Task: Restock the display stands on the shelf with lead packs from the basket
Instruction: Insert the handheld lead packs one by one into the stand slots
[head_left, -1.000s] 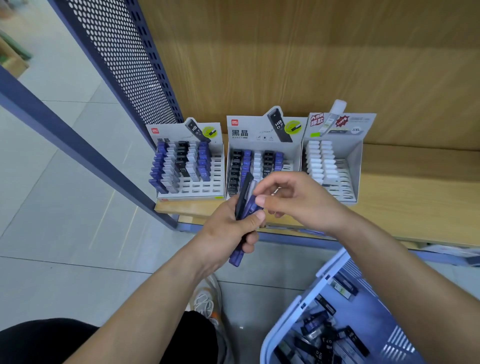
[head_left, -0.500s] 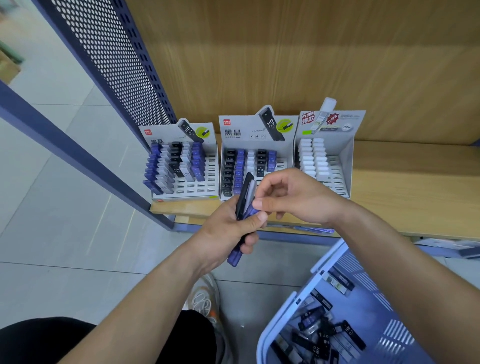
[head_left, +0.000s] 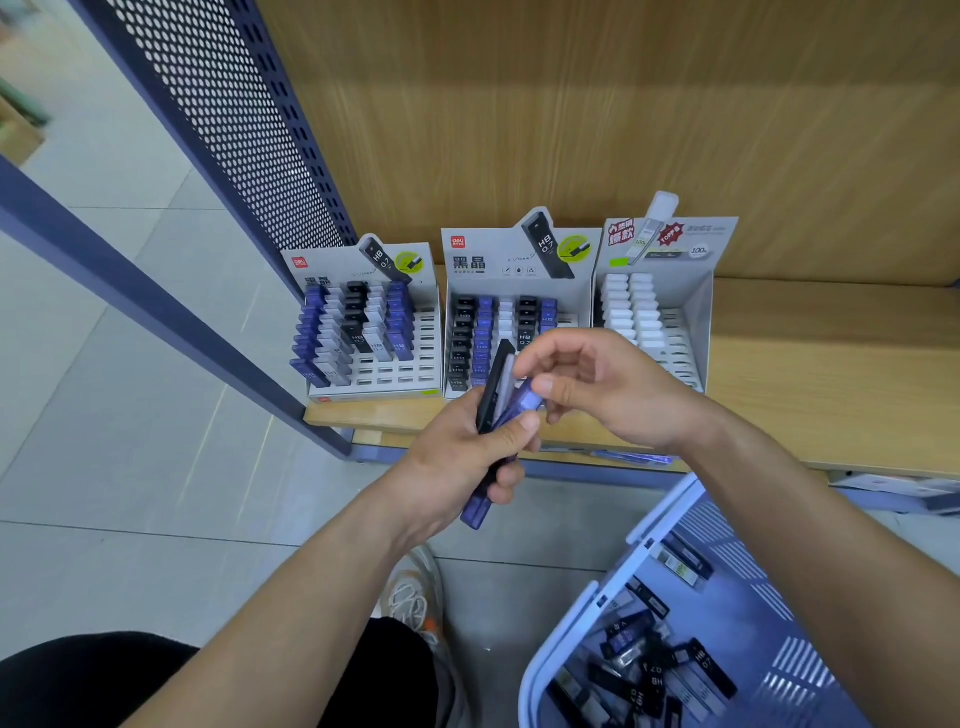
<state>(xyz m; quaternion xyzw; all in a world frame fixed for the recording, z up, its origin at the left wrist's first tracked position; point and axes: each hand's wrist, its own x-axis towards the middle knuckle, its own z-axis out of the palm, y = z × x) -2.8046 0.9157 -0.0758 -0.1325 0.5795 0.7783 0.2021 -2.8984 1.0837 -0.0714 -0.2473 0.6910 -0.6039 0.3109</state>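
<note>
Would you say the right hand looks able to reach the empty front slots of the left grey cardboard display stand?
Probably yes: the left grey cardboard display stand is open-topped. The right hand need only pass over the left hand and its bundle of lead packs.

The left hand (head_left: 457, 457) grips a bundle of lead packs (head_left: 496, 410); the right hand (head_left: 597, 389) pinches the blue one's top. Three display stands (head_left: 519, 291) sit on the shelf (head_left: 831, 374), above the basket (head_left: 649, 525).
</note>
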